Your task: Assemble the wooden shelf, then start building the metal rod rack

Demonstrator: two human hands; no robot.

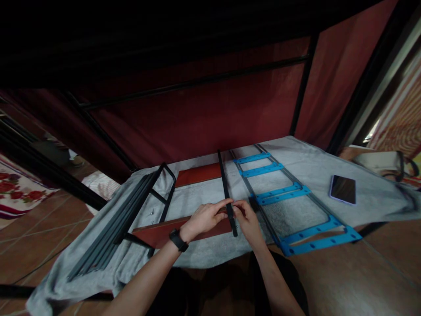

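A black metal bar (225, 180) runs away from me across the ends of two reddish-brown boards. My left hand (208, 217), with a black watch on its wrist, is closed on the bar near its close end, index finger along the top and thumb at the side. Against the bar's right side, the fingers of my right hand (245, 217) are pinched together. Whatever sits between them is too small or hidden to make out. The near board (194, 232) passes under my left hand, and the far board (198, 174) lies beyond. A black tube frame (164, 202) stands at the boards' left ends.
Several dark grey tubes (115, 226) lie at the left on a grey cloth (204, 259). Blue slotted brackets (322, 245) with dark rods lie to the right, then a phone (343, 189). Small metal pieces (151, 213) rest near the frame. Black posts (304, 87) and red fabric (204, 118) rise behind.
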